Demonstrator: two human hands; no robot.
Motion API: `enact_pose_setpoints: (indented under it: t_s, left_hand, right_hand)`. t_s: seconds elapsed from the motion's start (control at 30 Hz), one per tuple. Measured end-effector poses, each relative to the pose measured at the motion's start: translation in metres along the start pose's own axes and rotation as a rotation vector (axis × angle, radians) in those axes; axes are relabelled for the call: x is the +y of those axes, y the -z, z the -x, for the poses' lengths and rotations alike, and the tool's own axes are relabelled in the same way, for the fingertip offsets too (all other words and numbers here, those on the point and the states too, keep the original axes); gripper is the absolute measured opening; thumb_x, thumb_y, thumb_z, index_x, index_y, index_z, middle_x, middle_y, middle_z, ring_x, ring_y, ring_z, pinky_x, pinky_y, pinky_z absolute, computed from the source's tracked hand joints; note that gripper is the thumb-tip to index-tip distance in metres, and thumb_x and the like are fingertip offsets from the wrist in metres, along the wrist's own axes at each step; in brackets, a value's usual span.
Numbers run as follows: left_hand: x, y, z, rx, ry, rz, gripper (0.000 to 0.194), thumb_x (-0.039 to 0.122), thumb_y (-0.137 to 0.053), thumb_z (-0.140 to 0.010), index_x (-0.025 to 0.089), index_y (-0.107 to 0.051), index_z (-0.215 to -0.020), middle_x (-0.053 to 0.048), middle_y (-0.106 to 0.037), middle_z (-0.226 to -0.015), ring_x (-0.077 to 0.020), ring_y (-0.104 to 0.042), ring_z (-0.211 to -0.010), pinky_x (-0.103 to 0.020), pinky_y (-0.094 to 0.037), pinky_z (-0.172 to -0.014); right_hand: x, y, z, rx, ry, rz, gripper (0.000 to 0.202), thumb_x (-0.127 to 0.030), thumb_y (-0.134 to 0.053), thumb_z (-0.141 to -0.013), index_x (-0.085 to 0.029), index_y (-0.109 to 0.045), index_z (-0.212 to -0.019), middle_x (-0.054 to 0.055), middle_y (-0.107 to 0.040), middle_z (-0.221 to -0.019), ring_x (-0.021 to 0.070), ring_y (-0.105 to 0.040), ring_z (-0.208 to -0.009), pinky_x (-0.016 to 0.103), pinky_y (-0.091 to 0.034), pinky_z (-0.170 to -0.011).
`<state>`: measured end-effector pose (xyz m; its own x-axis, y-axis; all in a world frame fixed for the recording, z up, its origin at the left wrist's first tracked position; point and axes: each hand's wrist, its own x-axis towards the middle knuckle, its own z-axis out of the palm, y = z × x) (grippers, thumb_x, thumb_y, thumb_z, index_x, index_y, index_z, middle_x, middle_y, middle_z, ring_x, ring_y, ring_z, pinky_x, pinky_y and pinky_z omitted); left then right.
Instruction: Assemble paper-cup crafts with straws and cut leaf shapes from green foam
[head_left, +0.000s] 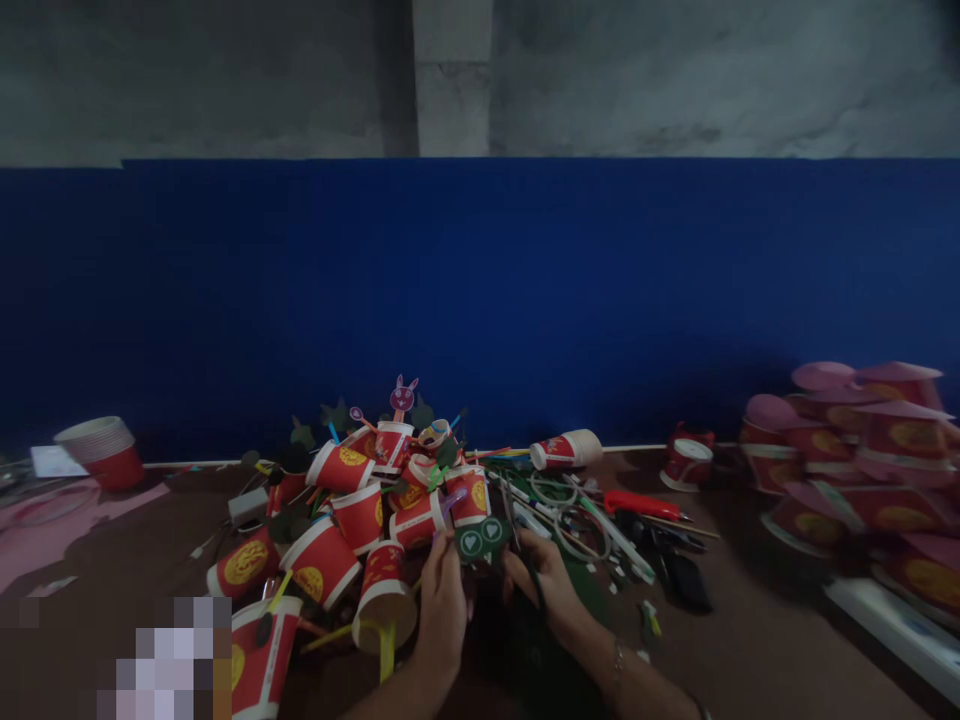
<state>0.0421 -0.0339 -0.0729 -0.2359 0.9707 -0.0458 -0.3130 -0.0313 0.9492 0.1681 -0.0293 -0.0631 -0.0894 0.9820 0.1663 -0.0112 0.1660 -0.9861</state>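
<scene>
Near the bottom centre, my left hand (442,590) pinches a small dark green piece (481,539) that bears two round marks with light hearts. Close on its right, my right hand (546,580) is closed on scissors (514,515), whose blades point up beside the piece's right edge. A heap of red paper cups (360,517) with yellow emblems lies just left of my left hand. One cup at the back of the heap carries a pink rabbit cutout (403,397).
Stacked cups (105,453) stand at the far left by pink sheets (45,520). Straws and tape strips lie behind my right hand, beside a red tool (641,503) and a black object (686,580). Pink-topped cups (900,435) pile up at the right. A blue panel (480,300) rises behind.
</scene>
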Motion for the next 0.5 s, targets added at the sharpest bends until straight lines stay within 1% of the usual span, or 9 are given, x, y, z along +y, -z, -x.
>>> enact_pose_setpoints:
  t_s: [0.03, 0.07, 0.1, 0.17, 0.27, 0.33, 0.43, 0.5]
  left_hand:
    - [0.000, -0.001, 0.000, -0.059, 0.039, 0.023, 0.033, 0.049, -0.052, -0.072, 0.018, -0.058, -0.084, 0.003, -0.053, -0.052, -0.0086, -0.040, -0.035, -0.020, -0.028, -0.034]
    - [0.001, -0.002, 0.001, -0.119, 0.079, 0.043, 0.038, 0.053, -0.046, -0.074, 0.018, -0.057, -0.080, 0.005, -0.048, -0.046, -0.0071, -0.033, -0.030, -0.020, -0.022, -0.031]
    - [0.002, -0.003, 0.002, -0.173, 0.108, 0.055, 0.042, 0.057, -0.042, -0.075, 0.017, -0.056, -0.075, 0.005, -0.044, -0.042, -0.0063, -0.030, -0.029, -0.019, -0.019, -0.030]
    - [0.005, -0.005, 0.004, -0.223, 0.110, 0.045, 0.044, 0.059, -0.043, -0.074, 0.017, -0.053, -0.068, 0.006, -0.042, -0.041, -0.0055, -0.031, -0.029, -0.018, -0.019, -0.030]
    - [0.010, -0.007, 0.006, -0.206, 0.051, -0.029, 0.039, 0.055, -0.056, -0.068, 0.017, -0.049, -0.068, 0.007, -0.045, -0.044, -0.0035, -0.030, -0.030, -0.016, -0.019, -0.031]
    - [0.012, -0.007, 0.006, -0.169, 0.017, -0.056, 0.037, 0.053, -0.057, -0.069, 0.018, -0.047, -0.067, 0.008, -0.046, -0.045, -0.0027, -0.029, -0.030, -0.016, -0.018, -0.030]
    - [0.013, -0.006, 0.003, -0.119, -0.050, -0.051, 0.034, 0.051, -0.051, -0.075, 0.018, -0.046, -0.067, 0.007, -0.049, -0.048, -0.0025, -0.031, -0.031, -0.015, -0.020, -0.032]
    - [0.012, -0.005, 0.001, -0.113, -0.089, -0.035, 0.032, 0.049, -0.049, -0.078, 0.019, -0.046, -0.070, 0.005, -0.054, -0.053, -0.0021, -0.033, -0.033, -0.015, -0.021, -0.033]
  right_hand:
    - [-0.001, 0.001, -0.001, 0.012, -0.006, -0.008, 0.036, -0.050, -0.065, -0.065, -0.017, -0.050, -0.063, -0.005, -0.049, -0.041, 0.0084, -0.044, -0.035, 0.019, -0.031, -0.037]
    - [-0.003, 0.001, -0.001, 0.018, -0.009, -0.014, 0.036, -0.050, -0.065, -0.064, -0.017, -0.050, -0.063, -0.005, -0.049, -0.041, 0.0084, -0.044, -0.035, 0.019, -0.031, -0.037]
    - [-0.004, 0.001, -0.002, 0.019, -0.009, -0.020, 0.036, -0.050, -0.066, -0.063, -0.017, -0.050, -0.062, -0.005, -0.050, -0.042, 0.0084, -0.045, -0.035, 0.018, -0.032, -0.037]
    - [-0.005, 0.001, -0.003, 0.013, -0.012, -0.032, 0.037, -0.050, -0.067, -0.061, -0.017, -0.049, -0.061, -0.004, -0.052, -0.045, 0.0084, -0.045, -0.036, 0.019, -0.033, -0.036]
    - [-0.003, 0.001, -0.004, 0.001, -0.014, -0.035, 0.038, -0.051, -0.067, -0.063, -0.017, -0.050, -0.063, -0.004, -0.051, -0.045, 0.0078, -0.044, -0.036, 0.018, -0.032, -0.036]
    - [0.000, 0.002, -0.004, -0.024, -0.015, -0.024, 0.037, -0.052, -0.063, -0.067, -0.017, -0.051, -0.066, -0.004, -0.051, -0.044, 0.0080, -0.044, -0.038, 0.018, -0.031, -0.037]
    - [0.002, 0.003, -0.002, -0.147, -0.020, 0.037, 0.039, -0.055, -0.058, -0.070, -0.016, -0.052, -0.070, -0.004, -0.052, -0.046, 0.0086, -0.045, -0.040, 0.017, -0.032, -0.038]
    - [0.001, 0.002, 0.001, -0.239, -0.020, 0.096, 0.039, -0.054, -0.057, -0.071, -0.016, -0.053, -0.070, -0.004, -0.051, -0.047, 0.0084, -0.045, -0.041, 0.018, -0.033, -0.040]
